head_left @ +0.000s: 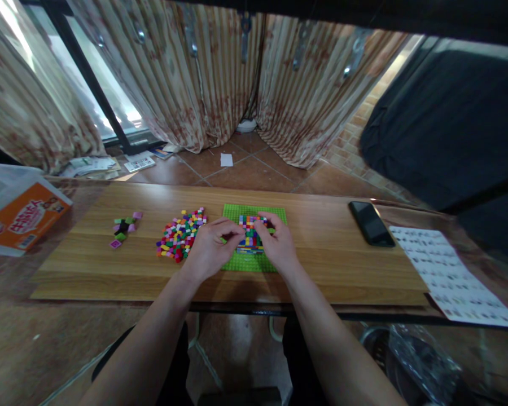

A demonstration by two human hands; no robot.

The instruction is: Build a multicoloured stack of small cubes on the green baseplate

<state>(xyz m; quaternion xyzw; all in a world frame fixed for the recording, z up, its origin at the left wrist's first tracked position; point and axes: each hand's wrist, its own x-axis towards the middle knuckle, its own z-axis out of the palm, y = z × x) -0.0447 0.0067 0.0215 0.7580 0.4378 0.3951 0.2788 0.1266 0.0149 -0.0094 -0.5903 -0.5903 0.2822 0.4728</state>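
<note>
A block of colourful toy bricks stands on a green studded baseplate in front of me. My left hand is at the block's left side, thumb and fingertips pinched together. Whatever is between those fingertips is too small to make out. On the other side, my right hand grips the block's right edge, thumb on top and fingers curled at the far corner. Part of the block is hidden by both hands. Left of the baseplate lies a loose pile of small mixed-colour bricks, close to my left hand.
Several larger pink, green and black bricks lie further left on the wooden table. A clear box with an orange label is at the far left. To the right are a black phone and a printed sheet.
</note>
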